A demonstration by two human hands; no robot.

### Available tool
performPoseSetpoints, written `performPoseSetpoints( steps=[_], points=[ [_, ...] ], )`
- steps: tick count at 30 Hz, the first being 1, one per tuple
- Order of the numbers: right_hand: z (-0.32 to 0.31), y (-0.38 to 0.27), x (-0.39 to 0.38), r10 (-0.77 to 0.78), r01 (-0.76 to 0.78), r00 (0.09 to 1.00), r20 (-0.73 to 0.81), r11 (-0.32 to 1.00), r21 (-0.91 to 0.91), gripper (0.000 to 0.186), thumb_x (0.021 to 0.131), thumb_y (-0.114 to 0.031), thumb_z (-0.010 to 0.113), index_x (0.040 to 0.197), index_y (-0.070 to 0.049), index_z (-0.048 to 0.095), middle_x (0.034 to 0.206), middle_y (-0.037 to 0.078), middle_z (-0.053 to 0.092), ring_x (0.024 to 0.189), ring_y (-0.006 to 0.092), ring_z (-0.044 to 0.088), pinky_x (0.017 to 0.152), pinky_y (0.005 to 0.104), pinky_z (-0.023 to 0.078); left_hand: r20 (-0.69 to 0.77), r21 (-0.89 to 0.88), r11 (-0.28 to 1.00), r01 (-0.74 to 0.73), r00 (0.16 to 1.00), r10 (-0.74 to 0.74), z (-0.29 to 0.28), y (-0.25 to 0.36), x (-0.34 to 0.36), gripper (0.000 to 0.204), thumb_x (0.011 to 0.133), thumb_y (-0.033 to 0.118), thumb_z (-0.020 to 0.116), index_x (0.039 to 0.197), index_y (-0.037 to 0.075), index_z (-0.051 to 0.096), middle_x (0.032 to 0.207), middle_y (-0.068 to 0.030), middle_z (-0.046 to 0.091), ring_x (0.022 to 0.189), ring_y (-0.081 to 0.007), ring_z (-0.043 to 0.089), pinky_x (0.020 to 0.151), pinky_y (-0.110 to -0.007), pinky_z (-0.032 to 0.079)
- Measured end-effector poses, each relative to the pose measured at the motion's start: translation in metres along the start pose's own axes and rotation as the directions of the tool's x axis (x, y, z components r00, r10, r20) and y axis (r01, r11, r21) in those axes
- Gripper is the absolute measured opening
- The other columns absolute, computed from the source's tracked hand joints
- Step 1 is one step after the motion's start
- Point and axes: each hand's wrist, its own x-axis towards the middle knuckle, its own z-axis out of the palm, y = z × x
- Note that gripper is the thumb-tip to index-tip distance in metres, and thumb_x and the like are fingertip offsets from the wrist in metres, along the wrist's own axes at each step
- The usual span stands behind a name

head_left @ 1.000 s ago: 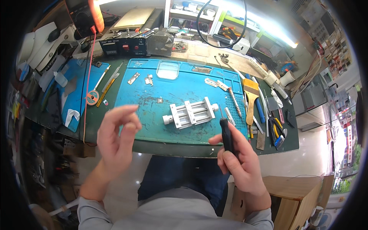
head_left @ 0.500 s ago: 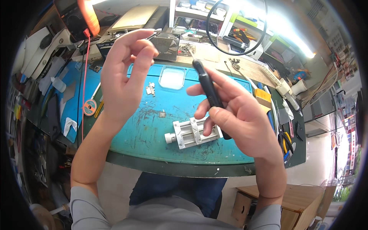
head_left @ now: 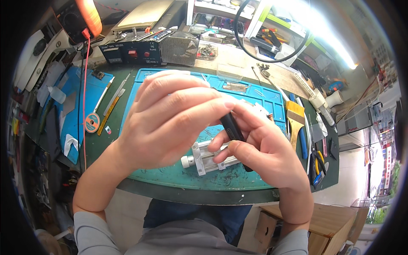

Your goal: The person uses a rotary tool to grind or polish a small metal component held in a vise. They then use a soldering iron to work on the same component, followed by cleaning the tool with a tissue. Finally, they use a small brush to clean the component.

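Observation:
My right hand [head_left: 265,151] wraps around a black pen-shaped tool [head_left: 231,128], which slants up and to the left above the mat. Closed around the tool's upper end are the fingers of my left hand [head_left: 163,119]. A thin tip [head_left: 204,78] shows just past those fingers. Below both hands a silver metal clamp fixture [head_left: 199,159] with a round knob lies on the blue work mat [head_left: 148,176], partly covered by my right hand. My left hand and forearm hide the middle of the mat.
A brush [head_left: 294,114], pliers [head_left: 318,161] and other tools lie along the right edge. At left are a solder spool [head_left: 92,122], knives [head_left: 111,111] and a hanging red cable [head_left: 85,140]. A black power unit [head_left: 131,52] and a magnifier ring [head_left: 255,55] stand behind.
My left hand has moved right and down onto the tool's upper end. My right hand, with the tool, has shifted slightly down. The clear dish and small metal parts are now hidden.

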Motion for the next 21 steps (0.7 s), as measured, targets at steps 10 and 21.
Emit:
performPoseSetpoints(
  steps=[10, 21],
  points=[
    [0.001, -0.009, 0.003, 0.112, -0.117, 0.992, 0.055, 0.989, 0.094, 0.073, 0.097, 0.008, 0.044, 0.162, 0.007, 0.010, 0.138, 0.019, 0.054, 0.119, 0.0243, 0.064, 0.100, 0.0376, 0.058, 0.102, 0.071, 0.997, 0.002, 0.995, -0.010, 0.012, 0.018, -0.003, 0.037, 0.081, 0.022, 0.077, 0.116, 0.011, 0.074, 0.110, 0.0020, 0.075, 0.105, -0.0170, 0.066, 0.112, -0.044, 0.040],
    [-0.026, -0.008, -0.001, -0.113, 0.101, 0.989, 0.099, 0.988, 0.115, 0.071, 0.101, -0.016, 0.066, 0.160, 0.002, 0.030, 0.142, 0.021, 0.056, 0.119, 0.0285, 0.066, 0.091, 0.0380, 0.060, -0.036, -0.082, 0.980, 0.182, 0.982, -0.185, 0.007, 0.014, 0.003, 0.069, 0.072, 0.000, 0.086, 0.136, 0.001, 0.060, 0.098, -0.0045, 0.074, 0.087, -0.0193, 0.066, 0.093, -0.041, 0.046]
  ],
)
